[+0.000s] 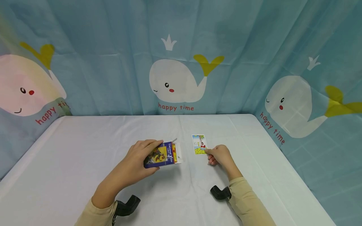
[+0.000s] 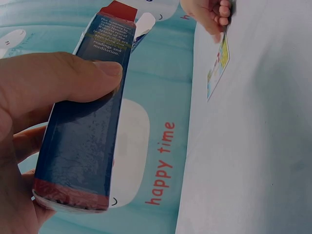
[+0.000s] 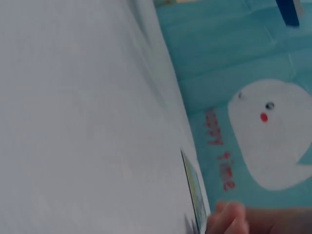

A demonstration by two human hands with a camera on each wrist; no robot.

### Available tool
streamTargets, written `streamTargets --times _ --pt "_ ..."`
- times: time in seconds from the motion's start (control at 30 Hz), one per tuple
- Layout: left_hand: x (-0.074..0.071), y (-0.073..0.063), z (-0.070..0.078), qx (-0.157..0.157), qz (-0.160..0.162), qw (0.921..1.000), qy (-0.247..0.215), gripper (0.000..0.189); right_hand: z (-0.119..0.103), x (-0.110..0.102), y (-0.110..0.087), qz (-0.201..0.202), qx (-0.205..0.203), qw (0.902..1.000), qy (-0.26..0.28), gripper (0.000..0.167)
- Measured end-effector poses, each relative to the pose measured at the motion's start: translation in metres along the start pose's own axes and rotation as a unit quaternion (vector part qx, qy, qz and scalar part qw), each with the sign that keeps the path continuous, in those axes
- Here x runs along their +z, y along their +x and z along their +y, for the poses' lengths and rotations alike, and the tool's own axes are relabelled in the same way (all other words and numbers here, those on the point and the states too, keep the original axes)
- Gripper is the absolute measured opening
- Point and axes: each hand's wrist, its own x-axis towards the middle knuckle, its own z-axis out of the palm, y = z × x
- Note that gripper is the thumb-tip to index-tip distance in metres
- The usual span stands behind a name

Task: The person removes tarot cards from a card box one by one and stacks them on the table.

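Curling round the box (image 1: 159, 157), the left hand (image 1: 138, 158) could spill contents should the unclosed end (image 1: 174, 153) dip, while the right hand (image 1: 222, 155) pinches a card (image 1: 199, 144) right of the box.

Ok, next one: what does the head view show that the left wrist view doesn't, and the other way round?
Only the head view: the box's picture face, both tan sleeves, and the white crown printed above the middle whale.

Only the left wrist view: the box's blue side panel with small lines of text, and a red flap at its end.

Both: the left hand holding the box, the right hand at a corner of the card, the white tabletop and the blue curtain.
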Motion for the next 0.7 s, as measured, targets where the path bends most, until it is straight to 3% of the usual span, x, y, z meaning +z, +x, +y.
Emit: streamTargets --times 0.17,0.3,0.53,0.7 --pt "0.003 -0.001 0.0 -0.001 -0.002 1.0 -0.002 0.077 -0.013 -0.01 -0.008 0.01 -0.018 0.9985 0.051 0.027" --pt "0.005 0.0 0.001 0.003 -0.005 1.0 -0.004 0.077 -0.033 -0.014 -0.026 0.018 -0.055 0.9969 0.053 0.027" --pt "0.007 0.001 0.003 0.005 -0.006 1.0 -0.004 0.076 -0.059 -0.007 -0.06 -0.004 -0.117 0.991 0.065 0.022" --pt "0.007 0.002 0.003 0.009 -0.006 0.9999 -0.002 0.076 -0.068 0.0 -0.074 -0.019 -0.132 0.9882 0.075 0.022"
